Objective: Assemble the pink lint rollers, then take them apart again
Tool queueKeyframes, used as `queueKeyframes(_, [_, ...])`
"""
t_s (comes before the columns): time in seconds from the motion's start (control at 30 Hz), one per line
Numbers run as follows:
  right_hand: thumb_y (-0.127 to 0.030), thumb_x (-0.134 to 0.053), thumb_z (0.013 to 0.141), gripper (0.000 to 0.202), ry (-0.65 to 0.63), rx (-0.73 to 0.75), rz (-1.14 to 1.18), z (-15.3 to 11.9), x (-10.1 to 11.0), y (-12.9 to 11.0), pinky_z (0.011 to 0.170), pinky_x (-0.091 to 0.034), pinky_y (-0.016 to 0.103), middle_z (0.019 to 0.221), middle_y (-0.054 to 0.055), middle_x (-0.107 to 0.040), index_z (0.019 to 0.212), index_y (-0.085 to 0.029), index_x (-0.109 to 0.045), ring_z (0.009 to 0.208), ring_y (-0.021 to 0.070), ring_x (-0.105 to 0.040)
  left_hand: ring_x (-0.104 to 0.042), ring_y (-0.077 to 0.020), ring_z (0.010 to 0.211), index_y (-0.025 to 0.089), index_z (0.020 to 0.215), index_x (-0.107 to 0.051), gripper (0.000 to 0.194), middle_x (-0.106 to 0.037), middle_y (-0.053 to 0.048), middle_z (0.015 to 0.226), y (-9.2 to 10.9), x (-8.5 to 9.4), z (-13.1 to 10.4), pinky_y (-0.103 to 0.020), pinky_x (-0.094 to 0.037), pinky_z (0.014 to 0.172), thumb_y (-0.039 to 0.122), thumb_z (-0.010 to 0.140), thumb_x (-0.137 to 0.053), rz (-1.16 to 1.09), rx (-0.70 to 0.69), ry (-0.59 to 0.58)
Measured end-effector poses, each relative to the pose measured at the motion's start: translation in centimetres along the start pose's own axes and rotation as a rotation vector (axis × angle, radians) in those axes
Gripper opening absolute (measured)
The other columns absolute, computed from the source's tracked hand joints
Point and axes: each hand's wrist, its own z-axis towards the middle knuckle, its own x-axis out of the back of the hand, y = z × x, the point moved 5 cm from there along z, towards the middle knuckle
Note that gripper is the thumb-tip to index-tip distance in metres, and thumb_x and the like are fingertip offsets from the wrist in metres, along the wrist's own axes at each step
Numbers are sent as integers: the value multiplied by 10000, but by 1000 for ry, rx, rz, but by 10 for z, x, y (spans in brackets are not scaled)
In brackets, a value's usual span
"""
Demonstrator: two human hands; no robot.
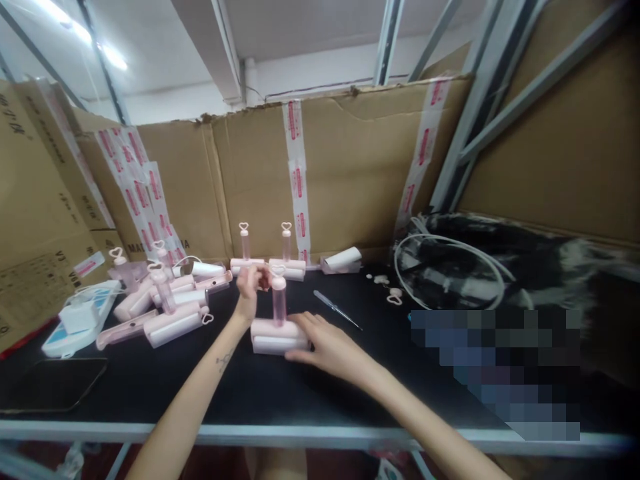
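Observation:
In front of me stands a pink and white device [273, 339] with a rounded body. A clear pink tube [279, 307] rises upright from it, topped by a pale heart-shaped ring [278, 270]. My right hand [323, 341] wraps the device's right end, thumb low at the front and fingers over the top. My left hand [253, 287] is raised beside the tube's top, its fingers curled together at the left edge of the ring. Their exact contact is small and blurred. Behind it, two similar devices [287, 268] stand with upright heart-topped tubes.
Several more devices [175, 323] crowd the left, near a power strip [107, 307] and a dark phone-like slab [53, 385]. A screwdriver [337, 309] and a loose heart ring [395, 297] lie right. Cardboard walls [350, 180] border the black table; a coiled cable [400, 267] and dark plastic lie far right.

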Motion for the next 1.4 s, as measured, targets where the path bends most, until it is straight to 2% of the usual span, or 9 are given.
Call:
queueKeyframes(0.13, [-454, -558, 800, 442, 113, 34, 7, 5, 27, 31, 837, -453, 354, 1071, 104, -624, 1142, -175, -551, 960, 255, -592, -484, -145, 571, 207, 809, -409, 542, -469, -2, 621, -2, 23, 7, -261, -400, 567, 568, 849, -8, 243, -64, 169])
queueKeyframes(0.33, [-462, -599, 734, 553, 368, -206, -268, 24, 101, 141, 940, -405, 385, 1070, 144, -562, 1189, -154, -543, 1051, 306, -535, -531, -157, 656, 202, 750, -451, 313, -504, 4, 647, -20, 32, 10, -281, -428, 680, 477, 856, -346, 649, -7, 134])
queueKeyframes(0.57, [-328, -597, 687, 436, 305, -206, -316, 62, 78, 193, 841, -487, 373, 1012, 116, -630, 1091, -167, -583, 950, 283, -605, -506, -311, 1012, 148, 924, -552, 247, -569, -129, 1001, -53, 28, -1, -438, -369, 894, 295, 731, -598, 1114, 47, -26])
queueKeyframes(0.8, [-264, -485, 759, 677, 591, -71, -433, 65, 64, 135, 984, -278, 602, 1383, 268, -304, 1363, -60, -260, 1290, 432, -271, -487, -329, 1108, 121, 1170, -461, 462, -501, -178, 1206, -70, 11, -1, -428, -396, 905, 337, 780, -582, 1292, 86, -239])
queueKeyframes(0.93, [-228, -419, 816, 504, 314, 262, -345, 86, 26, 69, 958, -397, 465, 1268, 150, -454, 1317, -198, -368, 1183, 294, -460, -510, -312, 1114, 81, 1243, -377, 561, -477, -197, 1245, -60, 2, -6, -386, -430, 878, 394, 805, -533, 1299, 103, -350])
queueKeyframes(1.1, [-231, -478, 791, 437, 108, 327, -348, 115, -27, 28, 906, -443, 376, 1286, 110, -479, 1228, -220, -490, 1164, 243, -487, -554, -282, 1049, 135, 1115, -475, 447, -549, -135, 1151, -19, 5, -24, -348, -445, 851, 363, 748, -588, 1304, 103, -463])
queueKeyframes(1.2, [-310, -477, 822, 249, 73, 272, -399, 124, -38, 23, 803, -463, 428, 1180, 145, -562, 989, -195, -622, 1086, 304, -528, -490, -306, 1110, 165, 1066, -488, 371, -540, -128, 1127, 19, 41, -42, -395, -391, 929, 379, 773, -567, 1347, 56, -370])
queueKeyframes(1.3, [-366, -494, 817, 260, 121, 189, -450, 131, -28, 20, 782, -433, 490, 951, 184, -631, 810, -149, -636, 979, 356, -556, -471, -307, 1103, 192, 1093, -449, 416, -517, -108, 1109, 53, 105, -62, -435, -370, 950, 388, 755, -592, 1394, -51, -12])
queueKeyframes(1.4, [-381, -452, 854, 310, 219, 147, -470, 149, -14, 13, 865, -388, 480, 1009, 182, -615, 952, -135, -613, 1032, 347, -518, -417, -340, 1175, 173, 1171, -369, 654, -455, -127, 1178, 55, 165, -82, -469, -358, 964, 376, 638, -689, 1423, 2, 215])
